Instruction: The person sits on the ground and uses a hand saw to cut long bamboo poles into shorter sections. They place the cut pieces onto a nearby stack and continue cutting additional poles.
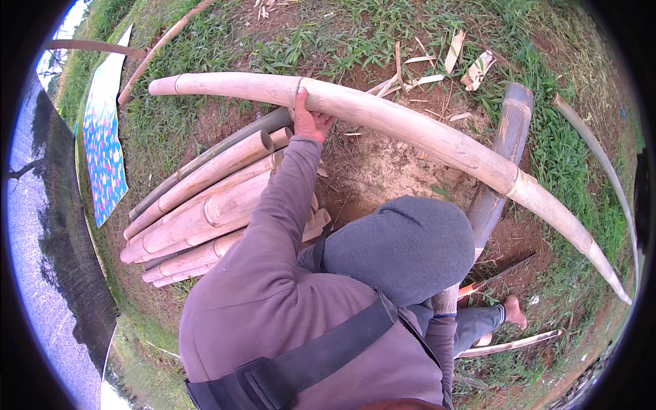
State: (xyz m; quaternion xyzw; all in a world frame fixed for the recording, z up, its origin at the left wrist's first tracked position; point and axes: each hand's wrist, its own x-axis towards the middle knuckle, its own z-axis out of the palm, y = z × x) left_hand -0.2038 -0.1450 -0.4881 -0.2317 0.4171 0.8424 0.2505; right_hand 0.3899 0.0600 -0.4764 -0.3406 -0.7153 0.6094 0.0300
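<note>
A long pale bamboo pole (410, 130) stretches across the view, bowed by the lens, from the upper left to the far right. My left hand (313, 121) grips it left of its middle, thumb on the near side by a joint, fingers underneath. Farther right, the pole crosses over a thicker greyish bamboo log (509, 137). Low beside my knee is my right hand (446, 301), apparently in a pale knit glove; its fingers are hidden behind the knee. Close to it shows a saw (471, 290) with an orange handle and dark blade; whether the hand touches it is unclear.
Cut bamboo lengths (212, 205) lie stacked at the left. Wood chips and split pieces (476, 70) litter the grass at the upper right. A blue patterned sheet (104, 164) is at the far left. My bare foot (514, 311) rests on the ground near a bamboo strip (509, 344).
</note>
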